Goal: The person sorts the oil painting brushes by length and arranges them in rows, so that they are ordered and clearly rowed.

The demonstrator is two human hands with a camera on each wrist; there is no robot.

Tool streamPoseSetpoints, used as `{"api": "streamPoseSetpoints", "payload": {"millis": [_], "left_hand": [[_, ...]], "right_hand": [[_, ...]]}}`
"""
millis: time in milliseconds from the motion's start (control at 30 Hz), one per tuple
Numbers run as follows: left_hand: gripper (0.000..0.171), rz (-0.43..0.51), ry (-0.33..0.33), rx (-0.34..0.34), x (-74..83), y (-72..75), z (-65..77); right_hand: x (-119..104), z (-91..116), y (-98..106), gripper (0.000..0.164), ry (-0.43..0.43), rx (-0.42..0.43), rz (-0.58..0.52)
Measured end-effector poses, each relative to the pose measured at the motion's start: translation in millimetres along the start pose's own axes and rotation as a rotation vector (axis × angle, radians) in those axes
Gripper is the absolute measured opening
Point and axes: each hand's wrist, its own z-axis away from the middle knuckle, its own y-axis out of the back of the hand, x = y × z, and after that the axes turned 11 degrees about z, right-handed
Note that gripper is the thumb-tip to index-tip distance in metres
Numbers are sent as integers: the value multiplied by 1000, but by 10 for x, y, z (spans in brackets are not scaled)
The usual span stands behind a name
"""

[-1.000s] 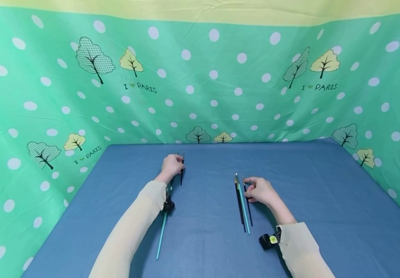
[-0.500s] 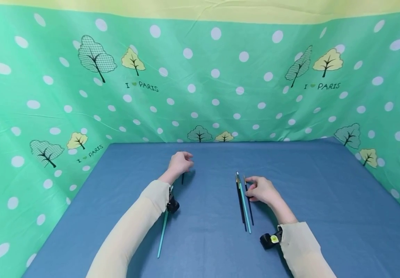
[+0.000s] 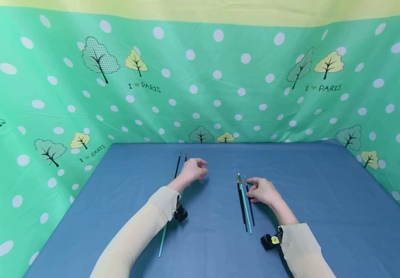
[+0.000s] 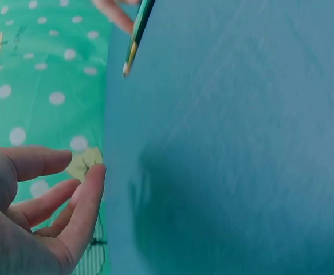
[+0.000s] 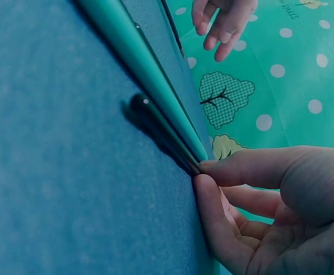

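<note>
In the head view my right hand (image 3: pixel 263 192) pinches a slim black paintbrush (image 3: pixel 251 210) between thumb and finger. The right wrist view shows its dark handle (image 5: pixel 161 130) meeting the fingertips. Close on its left lie a teal paintbrush (image 3: pixel 246 206) and black paintbrushes (image 3: pixel 240 200), bristles pointing away from me. My left hand (image 3: pixel 193 170) hovers over the table with nothing in it; thumb and fingers stand apart in the left wrist view. Behind it lie a black paintbrush (image 3: pixel 177 165) and another brush tip (image 3: pixel 185 155), partly hidden. Below the left forearm shows a teal paintbrush handle (image 3: pixel 163 240).
A blue cloth (image 3: pixel 214 231) covers the table. Green polka-dot fabric (image 3: pixel 221 81) with printed trees hangs along the back and both sides. Small black cameras (image 3: pixel 180 213) sit on both wrists.
My left hand has let go of the black paintbrush at the left and moved right, toward the other brushes. The right hand keeps its pinch almost in place.
</note>
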Motion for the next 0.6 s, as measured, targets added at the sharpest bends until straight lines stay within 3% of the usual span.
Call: {"api": "streamPoseSetpoints", "payload": {"millis": [600], "left_hand": [[33, 143, 24, -115, -74, -514, 286]], "right_hand": [[19, 9, -10, 51, 15, -1, -27]]}}
